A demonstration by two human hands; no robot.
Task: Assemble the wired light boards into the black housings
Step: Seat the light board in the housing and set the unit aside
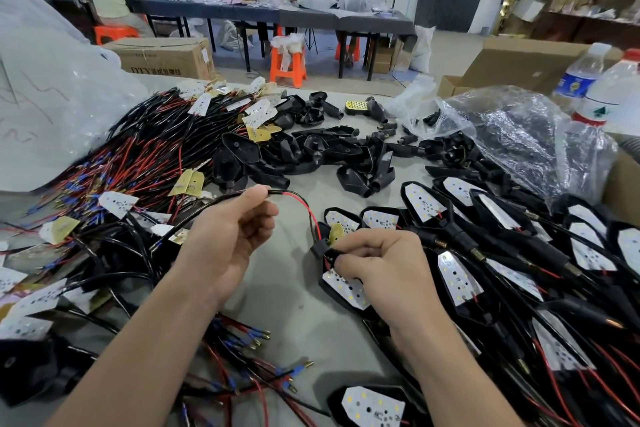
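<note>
My left hand (pixel 232 232) pinches a black sleeved cable (pixel 221 199) whose red and black wires (pixel 311 215) arc over to my right hand (pixel 381 263). The right hand grips a small black housing stem (pixel 319 249) with a light board (pixel 335 231) just behind it. Under that hand lies a black housing with a white light board (pixel 346 288) in it. A heap of wired light boards (pixel 145 156) covers the left of the table. Empty black housings (pixel 311 149) lie in the middle. Assembled housings with boards (pixel 485 253) fill the right side.
Loose wires with blue connectors (pixel 256 350) lie near my forearms. A clear plastic bag (pixel 512 128) and two water bottles (pixel 588 80) stand at the right. A cardboard box (pixel 166 57) sits behind the table. People work at a far table (pixel 277 12).
</note>
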